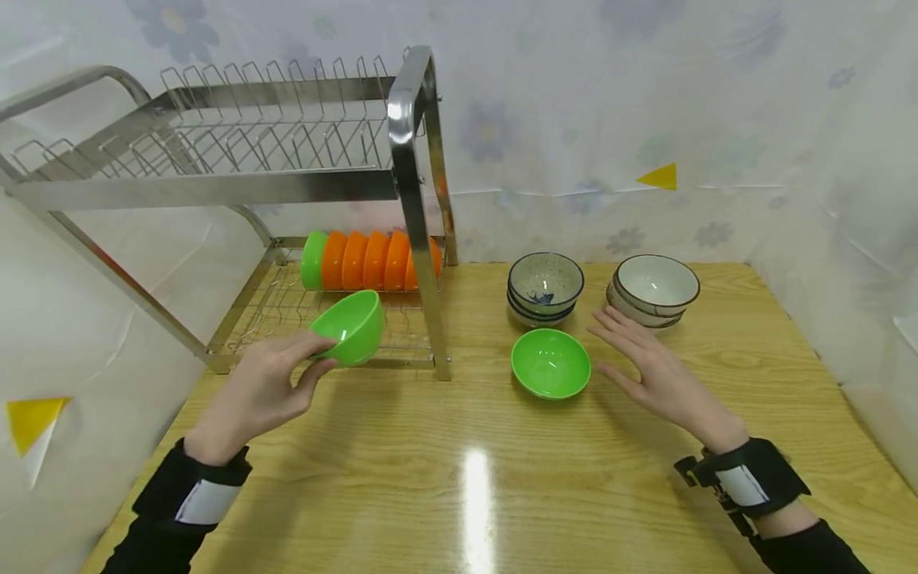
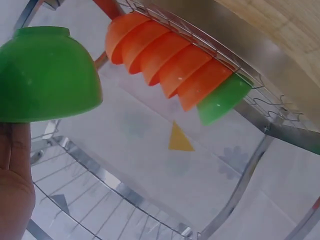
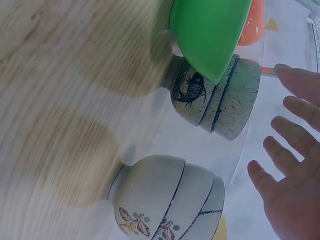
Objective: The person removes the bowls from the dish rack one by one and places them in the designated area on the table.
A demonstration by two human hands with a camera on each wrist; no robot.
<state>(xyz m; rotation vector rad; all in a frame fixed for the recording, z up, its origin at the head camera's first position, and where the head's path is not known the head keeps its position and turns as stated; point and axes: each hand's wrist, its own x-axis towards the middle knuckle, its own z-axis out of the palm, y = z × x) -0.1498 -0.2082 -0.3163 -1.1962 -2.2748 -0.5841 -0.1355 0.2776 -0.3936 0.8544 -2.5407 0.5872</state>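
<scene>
A tilted green bowl (image 1: 350, 328) is in the air near the lower front edge of the metal rack (image 1: 215, 190), its rim pinched between the thumb and fingers of the left hand (image 1: 261, 391). On that lower shelf, orange bowls (image 1: 354, 261) line up toward its back edge. The right hand (image 1: 656, 376), fingers released and extended, hovers beside a second green bowl (image 1: 551, 363), with speckled bowls (image 1: 543, 287) behind it near the table's (image 1: 402, 494) back edge.

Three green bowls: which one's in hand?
The tilted green bowl, pinched in the left hand; the racked green bowl stands beside orange bowls, and the third green bowl sits on the table.
</scene>
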